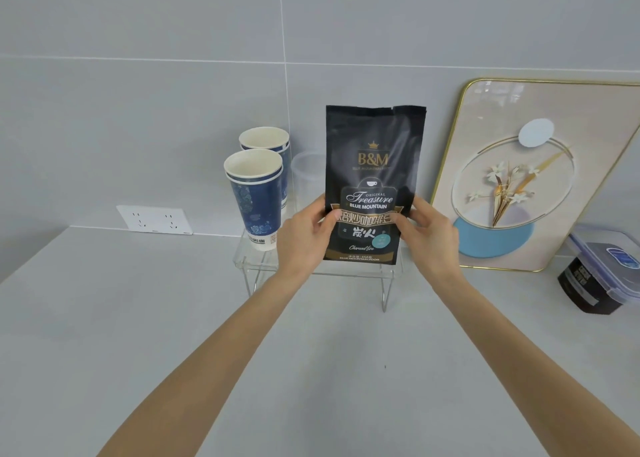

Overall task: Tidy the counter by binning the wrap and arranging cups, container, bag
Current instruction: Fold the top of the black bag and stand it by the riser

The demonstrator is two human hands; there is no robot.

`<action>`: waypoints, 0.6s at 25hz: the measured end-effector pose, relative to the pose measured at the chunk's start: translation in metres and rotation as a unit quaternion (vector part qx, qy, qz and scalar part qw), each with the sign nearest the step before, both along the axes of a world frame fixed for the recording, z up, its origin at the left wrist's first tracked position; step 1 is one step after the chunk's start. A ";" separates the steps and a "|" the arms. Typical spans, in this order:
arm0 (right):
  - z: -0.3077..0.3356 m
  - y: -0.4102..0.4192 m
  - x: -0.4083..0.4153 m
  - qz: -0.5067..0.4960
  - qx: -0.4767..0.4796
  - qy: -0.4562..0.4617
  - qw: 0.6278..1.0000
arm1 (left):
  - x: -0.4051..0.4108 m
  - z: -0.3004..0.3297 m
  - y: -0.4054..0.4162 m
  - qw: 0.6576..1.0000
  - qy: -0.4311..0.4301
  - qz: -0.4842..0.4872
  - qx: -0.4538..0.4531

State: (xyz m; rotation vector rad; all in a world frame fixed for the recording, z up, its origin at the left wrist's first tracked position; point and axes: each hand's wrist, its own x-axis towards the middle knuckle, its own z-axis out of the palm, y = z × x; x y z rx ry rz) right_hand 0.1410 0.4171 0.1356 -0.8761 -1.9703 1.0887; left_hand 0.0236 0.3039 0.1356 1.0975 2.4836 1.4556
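A black coffee bag (374,165) with gold lettering stands upright over a clear acrylic riser (249,266). My left hand (304,238) grips its left edge and my right hand (429,234) grips its right edge, thumbs on the front. Two stacks of blue and white paper cups (256,196) stand on the riser's left part, one stack behind the other. A clear plastic container (306,179) sits behind the bag, partly hidden. I cannot tell whether the bag's base touches the riser. No wrap is visible.
A gold-framed picture (526,179) leans on the tiled wall at the right. A lidded clip box (609,266) rests on a dark jar (585,290) at the far right. A white wall socket (154,219) sits low on the left. Grey counter (138,318) spreads in front.
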 end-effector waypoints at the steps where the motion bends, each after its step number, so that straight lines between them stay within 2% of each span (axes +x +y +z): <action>1: -0.004 0.005 -0.003 -0.003 -0.001 -0.006 1.000 | -0.003 -0.004 0.006 1.000 -0.005 -0.002 -0.003; 7: -0.027 0.029 -0.018 0.011 -0.021 -0.043 0.999 | -0.018 -0.028 0.034 0.998 -0.063 -0.010 0.009; 12: -0.040 0.032 -0.028 0.066 0.012 -0.108 0.992 | -0.017 -0.045 0.036 0.991 -0.125 -0.054 -0.009; 15: -0.049 0.031 -0.032 0.049 0.029 -0.102 0.993 | -0.015 -0.053 0.040 0.992 -0.108 -0.057 -0.012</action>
